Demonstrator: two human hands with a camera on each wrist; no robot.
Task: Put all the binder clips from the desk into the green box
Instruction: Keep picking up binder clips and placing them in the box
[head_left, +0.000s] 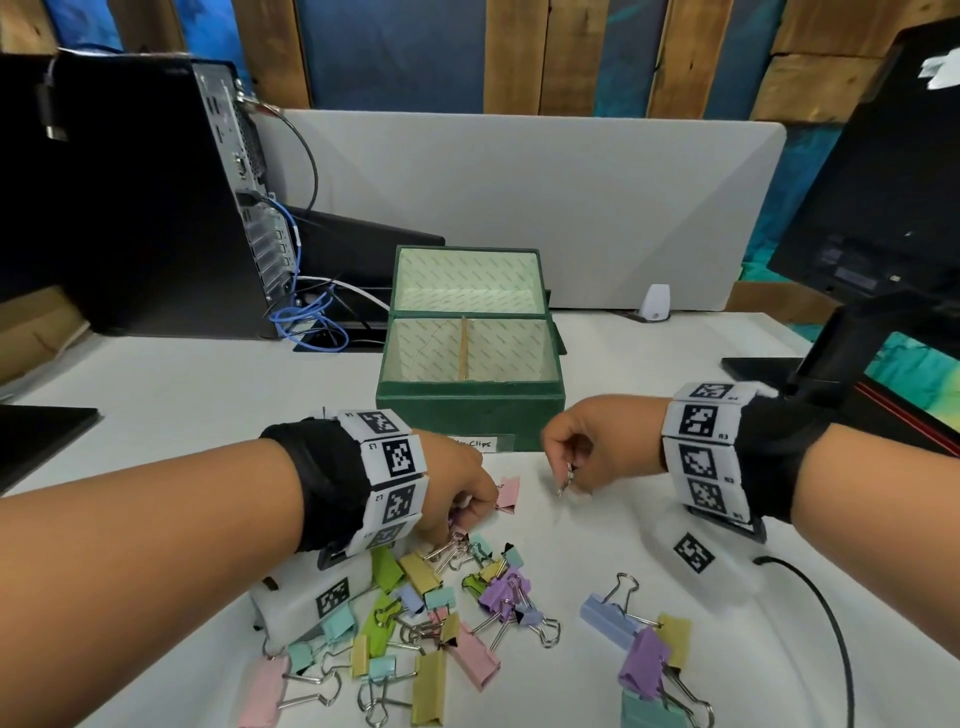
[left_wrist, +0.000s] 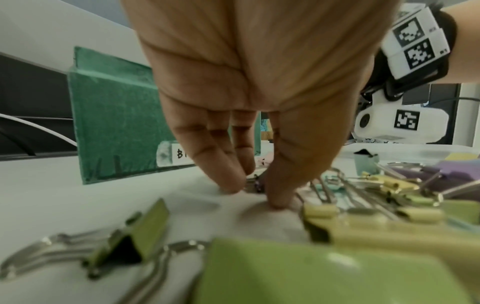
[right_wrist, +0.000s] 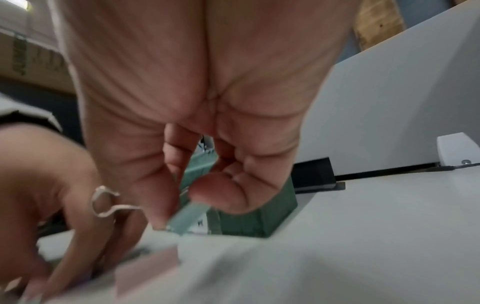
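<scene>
Both hands are busy just in front of the green box (head_left: 470, 358), which sits open on the table (head_left: 649, 374) and looks empty inside so far. The right hand (head_left: 597, 441) pinches a small teal clip (right_wrist: 188, 218) between thumb and fingers, its wire handles (head_left: 566, 480) dangling below. The left hand (head_left: 457, 488) has thumb and fingers closing on a tiny purple clip (left_wrist: 255, 186) down on the table, right beside a pink clip (head_left: 508, 494). The rest of the pile (head_left: 441, 613) is nearer the person than the box, with a few more clips (head_left: 644, 654) off to its right.

What I'd worry about: that little purple one is small and lying flat, so the fingertips could slip and flick it away. The teal one is only pinched at its edge, so it could swing out and drop short of the box.
</scene>
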